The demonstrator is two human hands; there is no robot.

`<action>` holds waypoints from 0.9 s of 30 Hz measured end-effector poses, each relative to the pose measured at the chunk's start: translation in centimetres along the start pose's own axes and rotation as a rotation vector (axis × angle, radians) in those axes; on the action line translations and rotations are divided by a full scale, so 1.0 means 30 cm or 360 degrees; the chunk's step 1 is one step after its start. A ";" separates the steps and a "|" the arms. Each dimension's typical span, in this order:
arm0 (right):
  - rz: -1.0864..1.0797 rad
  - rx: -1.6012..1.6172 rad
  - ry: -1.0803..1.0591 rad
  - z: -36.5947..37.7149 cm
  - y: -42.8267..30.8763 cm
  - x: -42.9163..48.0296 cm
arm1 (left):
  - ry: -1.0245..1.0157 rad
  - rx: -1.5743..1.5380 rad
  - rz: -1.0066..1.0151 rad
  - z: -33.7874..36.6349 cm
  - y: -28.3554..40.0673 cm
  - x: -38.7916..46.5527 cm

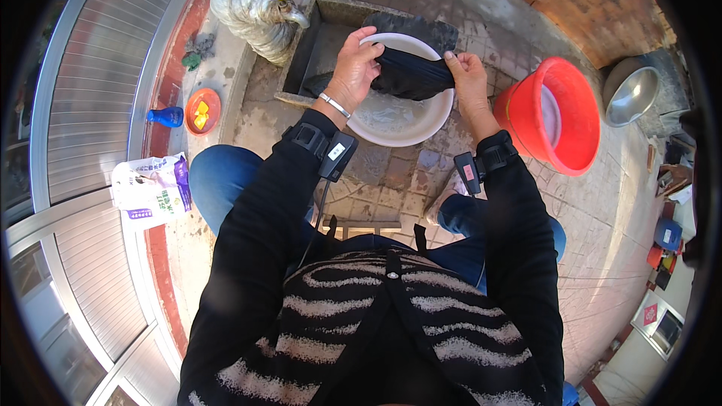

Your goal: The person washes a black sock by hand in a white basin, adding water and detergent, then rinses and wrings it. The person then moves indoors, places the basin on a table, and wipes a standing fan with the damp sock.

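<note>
Both hands stretch a dark wet cloth (414, 76) between them over a white basin (401, 138) of cloudy, sudsy water. My left hand (355, 67) grips the cloth's left end, thumb and fingers pinched together above the basin's left rim. At the right end, my right hand (469, 76) pinches the cloth's upper corner just outside the basin's right rim. The cloth's lower edge hangs over the water. What kind of garment or cloth it is, I cannot tell.
A red bucket (507, 110) stands right of the basin, a metal bowl (632, 96) beyond it. Behind the basin lies a concrete trough (299, 62) beside a wrapped standpipe (248, 11). At left are an orange dish (194, 124) with yellow soap pieces, a blue bottle (166, 117) and a white-purple bag (151, 189).
</note>
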State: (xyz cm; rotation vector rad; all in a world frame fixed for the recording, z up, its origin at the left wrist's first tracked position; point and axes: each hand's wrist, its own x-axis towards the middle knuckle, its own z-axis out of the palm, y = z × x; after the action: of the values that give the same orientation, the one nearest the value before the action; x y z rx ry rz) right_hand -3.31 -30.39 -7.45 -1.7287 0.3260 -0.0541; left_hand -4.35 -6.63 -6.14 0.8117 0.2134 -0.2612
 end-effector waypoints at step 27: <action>-0.0073 0.0719 -0.0905 -0.001 -0.191 0.021 | -0.0451 0.1955 0.0394 0.166 0.095 0.009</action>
State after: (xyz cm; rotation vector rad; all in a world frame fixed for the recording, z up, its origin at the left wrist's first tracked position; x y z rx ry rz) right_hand -1.64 -29.72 -1.96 -1.2355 -0.1415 0.3055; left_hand -2.77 -8.47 -0.93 1.9790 -0.3699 -0.2576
